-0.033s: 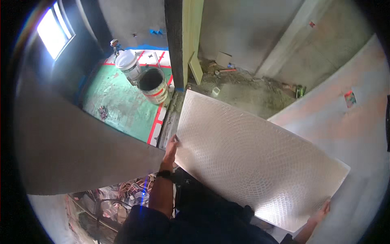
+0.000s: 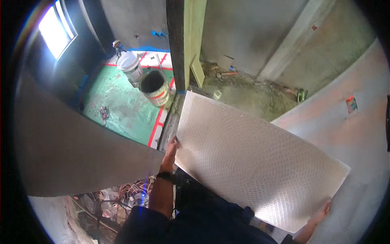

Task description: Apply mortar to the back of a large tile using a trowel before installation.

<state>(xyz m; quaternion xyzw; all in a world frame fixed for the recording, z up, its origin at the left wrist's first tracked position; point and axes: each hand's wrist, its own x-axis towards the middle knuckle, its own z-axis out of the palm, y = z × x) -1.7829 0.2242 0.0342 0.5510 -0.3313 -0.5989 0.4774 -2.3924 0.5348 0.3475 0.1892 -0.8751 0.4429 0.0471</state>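
Note:
A large rectangular tile [image 2: 248,158], pale beige with curved rows of small glossy marks, is tilted in front of my body. My left hand [image 2: 172,147] grips its left edge, with the fingers mostly hidden at the rim. At the lower right corner, my right hand [image 2: 323,212] is closed on the short edge. The lower part of the tile shines with reflected light. A dark band circles my left wrist.
Two buckets [image 2: 154,87] stand on a green floor sheet [image 2: 122,110] edged with red tape, beyond a grey wall [image 2: 89,154]. Debris and wires [image 2: 130,191] lie at lower left. A small panel [image 2: 197,72] leans at a doorway; rubble [image 2: 243,95] covers the floor behind the tile.
The background sits very slightly lower and further right in the view. Both hands keep the same hold on the tile.

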